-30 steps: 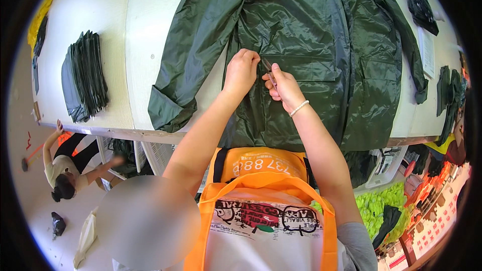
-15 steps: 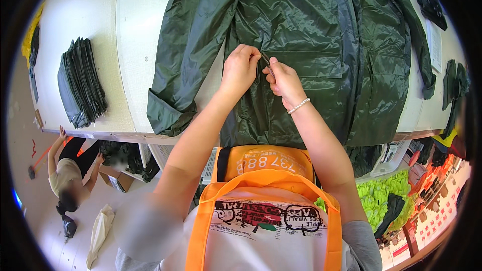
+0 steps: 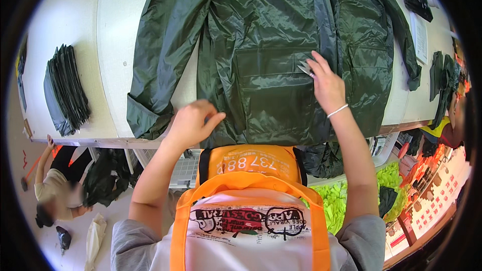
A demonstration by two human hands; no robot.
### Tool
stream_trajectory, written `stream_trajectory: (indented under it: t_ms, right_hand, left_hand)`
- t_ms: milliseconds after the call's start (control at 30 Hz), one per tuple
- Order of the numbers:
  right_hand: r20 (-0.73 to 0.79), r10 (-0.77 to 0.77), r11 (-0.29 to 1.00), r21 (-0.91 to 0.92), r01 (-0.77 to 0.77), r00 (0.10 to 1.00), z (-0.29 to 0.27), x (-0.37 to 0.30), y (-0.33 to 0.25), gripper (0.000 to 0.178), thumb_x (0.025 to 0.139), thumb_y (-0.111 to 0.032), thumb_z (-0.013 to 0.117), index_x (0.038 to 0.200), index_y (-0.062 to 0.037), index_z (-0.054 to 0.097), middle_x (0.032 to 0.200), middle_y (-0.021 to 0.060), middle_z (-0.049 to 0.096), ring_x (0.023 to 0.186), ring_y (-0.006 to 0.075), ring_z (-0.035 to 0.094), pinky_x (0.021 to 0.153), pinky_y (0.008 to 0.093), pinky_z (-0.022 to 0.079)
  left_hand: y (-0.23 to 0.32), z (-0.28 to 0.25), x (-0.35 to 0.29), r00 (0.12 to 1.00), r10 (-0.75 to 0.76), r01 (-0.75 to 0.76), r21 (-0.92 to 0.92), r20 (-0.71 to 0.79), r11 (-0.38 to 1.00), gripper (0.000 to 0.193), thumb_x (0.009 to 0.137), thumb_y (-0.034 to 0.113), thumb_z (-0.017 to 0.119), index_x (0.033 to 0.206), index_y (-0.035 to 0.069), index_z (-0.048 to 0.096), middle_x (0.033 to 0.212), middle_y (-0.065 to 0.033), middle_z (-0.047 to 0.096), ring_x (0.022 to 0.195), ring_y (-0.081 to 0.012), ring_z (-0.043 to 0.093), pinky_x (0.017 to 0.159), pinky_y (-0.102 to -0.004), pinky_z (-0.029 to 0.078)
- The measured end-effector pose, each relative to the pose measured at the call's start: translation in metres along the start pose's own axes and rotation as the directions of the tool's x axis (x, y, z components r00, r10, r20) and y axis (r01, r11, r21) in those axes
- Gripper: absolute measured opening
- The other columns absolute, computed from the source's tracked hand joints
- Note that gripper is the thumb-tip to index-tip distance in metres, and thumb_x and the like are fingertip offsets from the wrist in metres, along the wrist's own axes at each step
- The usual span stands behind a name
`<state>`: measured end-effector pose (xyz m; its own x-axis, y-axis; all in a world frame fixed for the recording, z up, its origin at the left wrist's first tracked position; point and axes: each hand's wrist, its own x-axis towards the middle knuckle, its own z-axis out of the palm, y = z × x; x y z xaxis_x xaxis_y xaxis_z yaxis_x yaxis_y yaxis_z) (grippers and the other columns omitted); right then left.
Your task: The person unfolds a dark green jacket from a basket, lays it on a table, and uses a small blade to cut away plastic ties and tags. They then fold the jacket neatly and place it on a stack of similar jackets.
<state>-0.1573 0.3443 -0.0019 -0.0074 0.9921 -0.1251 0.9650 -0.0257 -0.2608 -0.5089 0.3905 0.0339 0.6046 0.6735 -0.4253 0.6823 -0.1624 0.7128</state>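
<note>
1. Dark green rain jacket (image 3: 271, 55) spread flat on the white table (image 3: 75, 10), hem hanging off the near edge.
2. Right hand (image 3: 326, 83) at 1 o'clock, pinching small metal snips (image 3: 305, 69) against the pocket flap.
3. Left hand (image 3: 191, 123) at 9 o'clock by the hem, fingers loosely curled, holding nothing.
4. Stack of dark folded pieces (image 3: 65, 90) way off at 9 o'clock.

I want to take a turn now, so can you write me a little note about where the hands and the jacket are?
Right hand: on the shiny dark green rain jacket, by its pocket flap, pinching a small silvery tool.
Left hand: lifted, empty, above the jacket's lower edge.
Jacket: spread flat, front up, on the white table; hem hangs over the near edge.
Done and left: cannot tell from this view.
</note>
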Motion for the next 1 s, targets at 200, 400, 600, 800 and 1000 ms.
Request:
stream_trajectory:
  t_ms: [200, 400, 600, 800, 1000]
  right_hand:
    - [-0.046, 0.365, 0.678, 0.698, -0.231, 0.93, 0.003, 0.061, 0.036, 0.018, 0.084, -0.016, 0.069, 0.089, 0.0008, 0.064, 0.075, 0.0047, 0.066, 0.066, 0.008, 0.055, 0.063, 0.0229, 0.044]
    - [0.184, 0.48, 0.566, 0.682, -0.463, 0.858, 0.012, 0.098, 0.065, 0.03, 0.075, -0.024, 0.078, 0.084, 0.0023, 0.067, 0.071, -0.0004, 0.062, 0.065, 0.0064, 0.052, 0.062, 0.0231, 0.043]
    - [0.163, 0.482, 0.521, 0.736, -0.431, 0.861, 0.028, 0.102, 0.071, 0.027, 0.074, -0.023, 0.078, 0.081, 0.0006, 0.067, 0.068, -0.0023, 0.061, 0.062, 0.0053, 0.049, 0.059, 0.0225, 0.042]
    - [0.008, 0.465, 0.508, 0.816, -0.274, 0.885, 0.031, 0.098, 0.073, 0.029, 0.078, -0.026, 0.075, 0.083, 0.0006, 0.066, 0.071, 0.0028, 0.064, 0.063, 0.009, 0.054, 0.06, 0.0243, 0.044]
    - [0.021, 0.587, 0.255, 0.944, -0.209, 0.809, 0.025, 0.025, 0.065, 0.027, 0.095, -0.027, 0.054, 0.101, -0.0006, 0.057, 0.08, 0.0006, 0.058, 0.065, 0.0057, 0.048, 0.059, 0.0212, 0.041]
  left_hand:
    - [0.018, 0.014, 0.083, 0.845, 0.301, -0.266, 0.141, -0.443, 0.954, 0.048, 0.07, 0.019, 0.078, 0.108, 0.001, 0.056, 0.114, -0.0149, 0.058, 0.111, -0.0341, 0.053, 0.093, -0.0397, 0.043]
    - [0.011, 0.026, 0.138, 0.842, -0.1, 0.067, -0.081, -0.53, 0.994, 0.032, 0.073, 0.012, 0.074, 0.098, 0.002, 0.057, 0.096, -0.0106, 0.057, 0.078, -0.0237, 0.055, 0.069, -0.0333, 0.045]
    - [0.066, 0.058, 0.161, 0.703, 0.469, -0.403, 0.244, -0.534, 0.882, 0.023, 0.073, 0.007, 0.07, 0.095, 0.006, 0.062, 0.093, -0.0092, 0.057, 0.088, -0.03, 0.056, 0.078, -0.0382, 0.047]
    - [0.103, 0.116, 0.224, 0.808, 0.466, -0.438, 0.161, -0.361, 0.884, 0.018, 0.071, 0.012, 0.071, 0.09, 0.01, 0.07, 0.092, -0.0049, 0.059, 0.09, -0.0265, 0.056, 0.081, -0.0366, 0.047]
    - [0.09, 0.123, 0.235, 0.744, 0.567, -0.549, 0.16, -0.353, 0.821, 0.014, 0.07, 0.013, 0.072, 0.084, 0.015, 0.072, 0.092, -0.0001, 0.057, 0.085, -0.0211, 0.054, 0.073, -0.0344, 0.044]
